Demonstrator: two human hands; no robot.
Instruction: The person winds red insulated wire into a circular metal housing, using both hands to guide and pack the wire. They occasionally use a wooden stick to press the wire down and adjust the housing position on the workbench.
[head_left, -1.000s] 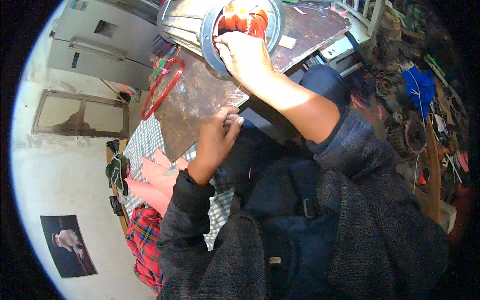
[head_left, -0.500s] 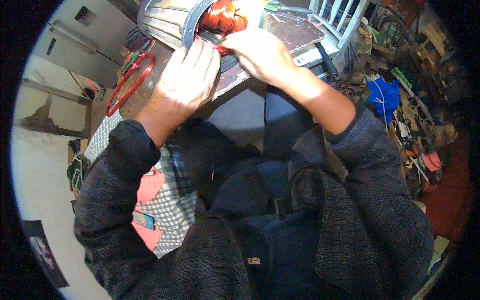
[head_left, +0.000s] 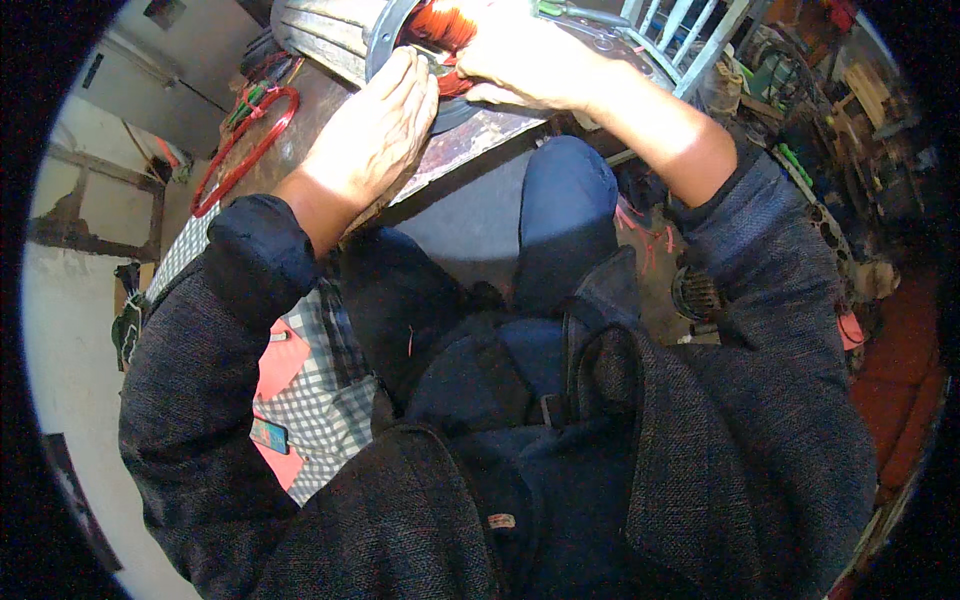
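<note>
Left hand (head_left: 382,118) straight-fingered, right hand (head_left: 527,62) curled, their grip hidden from us, we seem to be tucking copper windings (head_left: 440,25) into a ribbed motor housing (head_left: 325,38), next needing gentle pressure.

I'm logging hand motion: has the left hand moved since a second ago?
Yes: the left hand has moved forward to the ribbed housing's rim.

Downward head view, seemingly close

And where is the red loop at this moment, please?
In the head view, the red loop lies at the upper left, on the brown table, left of the person's left hand.
</note>
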